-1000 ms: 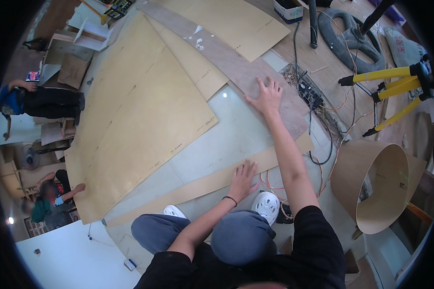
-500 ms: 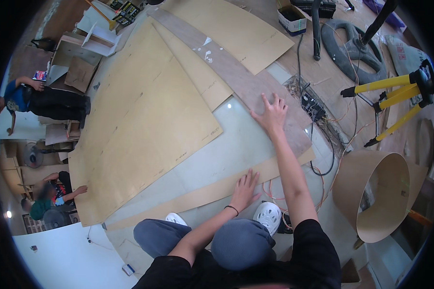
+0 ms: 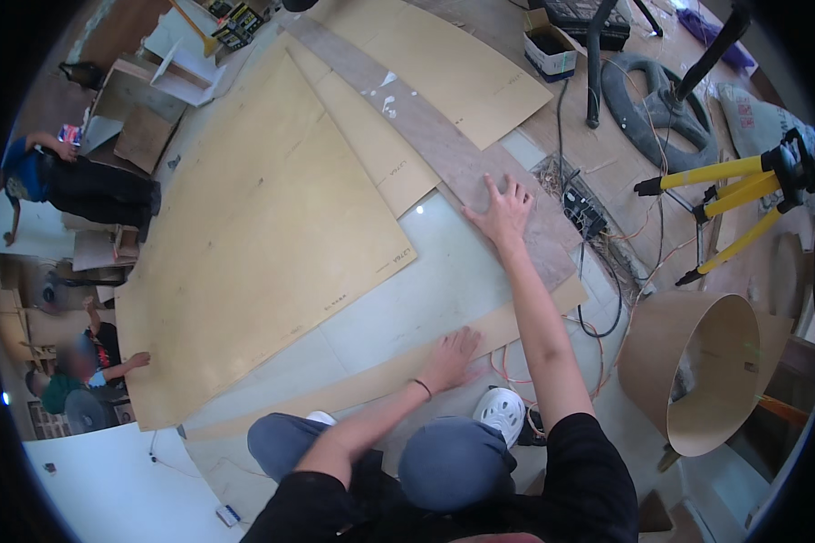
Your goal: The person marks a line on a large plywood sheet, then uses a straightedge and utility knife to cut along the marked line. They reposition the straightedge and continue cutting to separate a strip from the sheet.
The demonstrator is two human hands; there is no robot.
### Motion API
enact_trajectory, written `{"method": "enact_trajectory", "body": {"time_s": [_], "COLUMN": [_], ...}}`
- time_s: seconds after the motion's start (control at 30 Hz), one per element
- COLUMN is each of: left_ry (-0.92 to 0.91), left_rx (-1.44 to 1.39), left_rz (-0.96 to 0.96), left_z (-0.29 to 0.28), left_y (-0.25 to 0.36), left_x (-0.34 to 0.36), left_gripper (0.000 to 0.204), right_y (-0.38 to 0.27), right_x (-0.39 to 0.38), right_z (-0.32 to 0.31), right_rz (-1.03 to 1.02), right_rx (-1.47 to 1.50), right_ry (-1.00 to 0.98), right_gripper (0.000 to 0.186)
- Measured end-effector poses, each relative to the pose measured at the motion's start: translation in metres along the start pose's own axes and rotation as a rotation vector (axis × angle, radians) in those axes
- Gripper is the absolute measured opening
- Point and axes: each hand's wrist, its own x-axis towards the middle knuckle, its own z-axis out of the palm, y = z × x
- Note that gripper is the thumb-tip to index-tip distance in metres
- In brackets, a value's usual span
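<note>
Your right hand (image 3: pixel 505 214) lay over the near part of the long brown board (image 3: pixel 445 149), fingers spread and gripping nothing, probably so the palm could steady it. That board ran across the floor slantwise, up and away to your left. Your left hand (image 3: pixel 453 355), loosely extended with its fingers fairly close together, was on the narrow tan strip (image 3: pixel 358 382) just in front of your shoes (image 3: pixel 501 412), perhaps to keep it flat; how hard either hand pressed, you couldn't tell from above. The large yellowish sheet (image 3: pixel 254 226) overlapped a second sheet (image 3: pixel 380 149) (a co-worker's hand (image 3: pixel 137 360) was at its far left edge, maybe to hold that side).
</note>
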Motion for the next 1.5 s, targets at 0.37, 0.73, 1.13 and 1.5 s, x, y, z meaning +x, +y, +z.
{"method": "enact_trajectory", "body": {"time_s": [0.37,0.73,1.13,1.5], "left_ry": [0.151,-0.196,-0.053,0.132], "left_rx": [-0.1,-0.359,-0.374,-0.518], "left_rz": [0.03,-0.05,-0.848,-1.171], "left_z": [-0.326,-0.375,-0.608,-0.622], "left_y": [-0.107,-0.067,0.107,0.109], "left_x": [-0.191,-0.401,-0.363,-0.39], "left_gripper": [0.036,0.051,0.031,0.021], "right_y": [-0.148,-0.218,-0.227,-0.204], "right_x": [-0.186,-0.229,-0.264,-0.231], "right_z": [-0.324,-0.362,-0.633,-0.696], "right_rz": [0.347,-0.034,0.153,-0.011], "right_rx": [1.047,0.282,0.169,-0.051], "right_ry": [-0.498,-0.803,-0.911,-1.289], "right_gripper": [0.033,0.033,0.026,0.044]}}
